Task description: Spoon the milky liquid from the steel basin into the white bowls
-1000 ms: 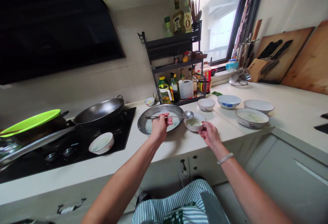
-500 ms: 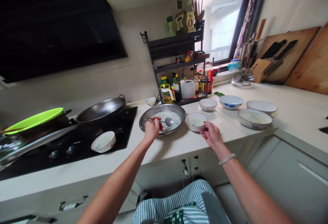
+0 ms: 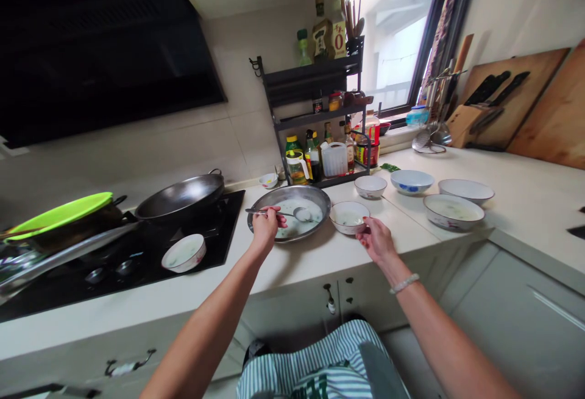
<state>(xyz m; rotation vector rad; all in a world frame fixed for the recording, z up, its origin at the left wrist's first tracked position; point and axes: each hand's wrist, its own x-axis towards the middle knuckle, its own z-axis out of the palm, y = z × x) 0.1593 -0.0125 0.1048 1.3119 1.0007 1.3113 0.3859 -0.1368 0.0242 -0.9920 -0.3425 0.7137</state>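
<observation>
My left hand (image 3: 266,226) is closed round the handle of a metal ladle (image 3: 301,213). The ladle's bowl rests in milky liquid with green bits, inside a wide steel basin (image 3: 326,200) on the counter. To the right of the basin stands a small white bowl (image 3: 350,228) with some of the same pale liquid. My right hand (image 3: 377,239) grips this bowl's right side, fingers at the rim and thumb side near. Another filled bowl (image 3: 452,220) sits farther right, and a third filled bowl (image 3: 187,259) is on the stove's edge.
A wok (image 3: 183,195) and a green strainer (image 3: 64,213) over a pot occupy the stove (image 3: 219,247). Behind the basin rises a black spice rack (image 3: 315,120) with bottles. A small bowl (image 3: 370,192), a blue-patterned bowl (image 3: 411,189) and a white bowl (image 3: 466,190) stand at the back right.
The ladle has moved left from the small bowl's rim and down into the basin's liquid, with my left hand still round its handle. My right hand has stayed at the small bowl.
</observation>
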